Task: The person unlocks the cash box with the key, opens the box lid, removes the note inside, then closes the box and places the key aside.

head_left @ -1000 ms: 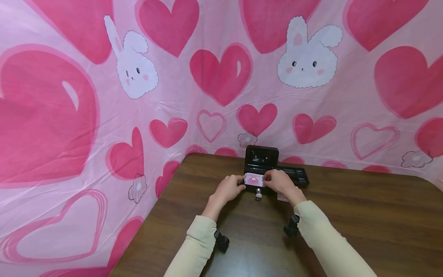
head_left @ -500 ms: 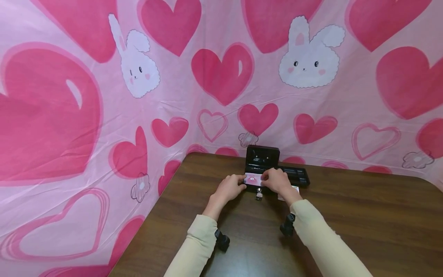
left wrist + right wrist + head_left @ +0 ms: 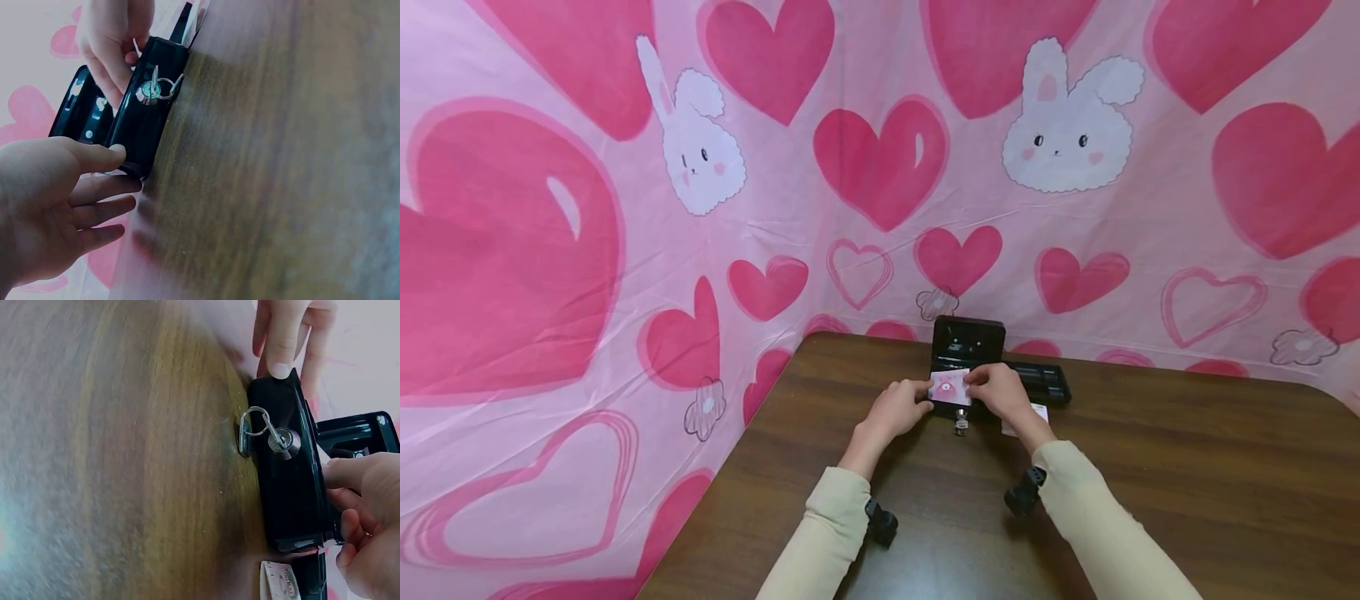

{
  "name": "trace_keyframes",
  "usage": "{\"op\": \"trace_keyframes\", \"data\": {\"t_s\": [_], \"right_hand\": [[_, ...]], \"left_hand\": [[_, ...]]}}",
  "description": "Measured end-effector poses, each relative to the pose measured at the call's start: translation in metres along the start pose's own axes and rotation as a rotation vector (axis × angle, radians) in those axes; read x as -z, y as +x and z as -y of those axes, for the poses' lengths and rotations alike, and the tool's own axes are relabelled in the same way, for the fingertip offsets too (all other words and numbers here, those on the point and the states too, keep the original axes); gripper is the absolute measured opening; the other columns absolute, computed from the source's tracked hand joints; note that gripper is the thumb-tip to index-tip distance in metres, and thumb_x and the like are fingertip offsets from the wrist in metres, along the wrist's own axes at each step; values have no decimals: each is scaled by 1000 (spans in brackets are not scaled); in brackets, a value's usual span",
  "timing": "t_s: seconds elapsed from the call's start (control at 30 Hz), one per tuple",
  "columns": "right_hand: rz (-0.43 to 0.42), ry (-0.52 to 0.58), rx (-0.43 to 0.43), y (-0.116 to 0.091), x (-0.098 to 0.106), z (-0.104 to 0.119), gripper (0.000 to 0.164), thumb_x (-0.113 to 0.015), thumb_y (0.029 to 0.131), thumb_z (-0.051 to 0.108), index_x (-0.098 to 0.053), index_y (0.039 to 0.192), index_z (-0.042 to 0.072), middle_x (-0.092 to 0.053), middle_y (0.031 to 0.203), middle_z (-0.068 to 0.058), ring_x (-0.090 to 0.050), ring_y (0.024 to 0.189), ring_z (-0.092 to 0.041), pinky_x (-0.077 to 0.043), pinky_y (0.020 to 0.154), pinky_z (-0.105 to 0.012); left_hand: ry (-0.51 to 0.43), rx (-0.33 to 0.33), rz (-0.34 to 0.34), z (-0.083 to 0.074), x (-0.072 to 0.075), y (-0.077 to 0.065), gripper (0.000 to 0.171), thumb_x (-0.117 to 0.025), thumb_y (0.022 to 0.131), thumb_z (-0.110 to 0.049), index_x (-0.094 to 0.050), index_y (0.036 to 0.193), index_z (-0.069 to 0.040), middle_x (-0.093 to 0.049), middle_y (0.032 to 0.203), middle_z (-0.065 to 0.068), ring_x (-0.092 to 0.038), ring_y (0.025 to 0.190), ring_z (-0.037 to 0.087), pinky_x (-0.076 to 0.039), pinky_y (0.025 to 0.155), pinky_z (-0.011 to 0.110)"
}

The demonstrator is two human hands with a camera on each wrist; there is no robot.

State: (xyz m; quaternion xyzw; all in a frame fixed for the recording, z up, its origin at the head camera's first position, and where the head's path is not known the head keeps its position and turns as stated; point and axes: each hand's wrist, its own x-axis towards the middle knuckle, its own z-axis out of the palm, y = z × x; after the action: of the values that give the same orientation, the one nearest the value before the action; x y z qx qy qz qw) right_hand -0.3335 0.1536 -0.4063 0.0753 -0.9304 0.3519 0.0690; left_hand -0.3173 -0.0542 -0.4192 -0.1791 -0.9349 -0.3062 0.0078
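Observation:
A black cash box (image 3: 967, 340) stands at the table's far side with its lid raised. My left hand (image 3: 891, 410) holds its left end; in the left wrist view the thumb (image 3: 112, 156) lies on the front and the fingers pass along the end. My right hand (image 3: 1002, 392) pinches the right edge of a pink printed slip of paper (image 3: 948, 387) over the box opening. In the right wrist view, the box largely hides that slip. A key on a metal ring (image 3: 255, 422) sits in the front lock.
A black compartment tray (image 3: 1047, 383) lies right of the box. Another printed paper (image 3: 279, 581) lies by the box's right front corner, partly under my right wrist in the head view. A patterned pink cloth (image 3: 880, 167) hangs behind the wooden table (image 3: 1187, 467).
The right hand has shifted slightly left, and the pink slip now stands more tilted, with its right edge raised. My left hand stays on the box end.

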Motion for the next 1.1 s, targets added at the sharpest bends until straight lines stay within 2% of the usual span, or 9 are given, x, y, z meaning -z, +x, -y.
{"op": "trace_keyframes", "data": {"t_s": [0.27, 0.5, 0.87, 0.97, 1.1], "right_hand": [[-85, 109, -23, -7, 0, -5, 21, -70, 91, 14, -76, 108, 3, -73, 112, -18, -64, 99, -30, -52, 95, -49], [-202, 166, -14, -14, 5, -4, 24, -72, 90, 17, -76, 110, 5, -75, 104, -15, -64, 93, -26, -49, 82, -35], [-241, 213, -43, -26, 20, -5, 27, -71, 91, 19, -74, 114, 6, -75, 107, -15, -64, 98, -25, -48, 87, -34], [-241, 222, -44, -30, 25, -7, 26, -71, 91, 19, -74, 114, 6, -75, 107, -14, -64, 98, -22, -48, 84, -30], [-250, 226, -41, -35, 32, -9, 26, -72, 91, 20, -75, 114, 7, -75, 106, -14, -62, 90, -12, -47, 77, -20]], "left_hand": [[10, -3, -13, 1, -1, 2, 44, -66, 96, -23, -59, 139, -17, -66, 132, 8, -66, 115, 22, -52, 99, 43], [9, 15, -9, 1, -2, 3, 45, -66, 96, -23, -59, 140, -18, -67, 131, 10, -66, 106, 21, -53, 95, 42], [3, 21, 0, 0, -1, 2, 46, -66, 96, -23, -57, 142, -17, -65, 135, 9, -65, 109, 21, -53, 97, 43], [-1, 23, -1, 0, -1, 1, 46, -65, 96, -22, -57, 142, -16, -64, 136, 10, -65, 113, 22, -52, 98, 44], [12, 15, -5, -1, -1, 1, 46, -65, 96, -22, -57, 141, -16, -64, 135, 9, -65, 117, 22, -52, 100, 44]]}}
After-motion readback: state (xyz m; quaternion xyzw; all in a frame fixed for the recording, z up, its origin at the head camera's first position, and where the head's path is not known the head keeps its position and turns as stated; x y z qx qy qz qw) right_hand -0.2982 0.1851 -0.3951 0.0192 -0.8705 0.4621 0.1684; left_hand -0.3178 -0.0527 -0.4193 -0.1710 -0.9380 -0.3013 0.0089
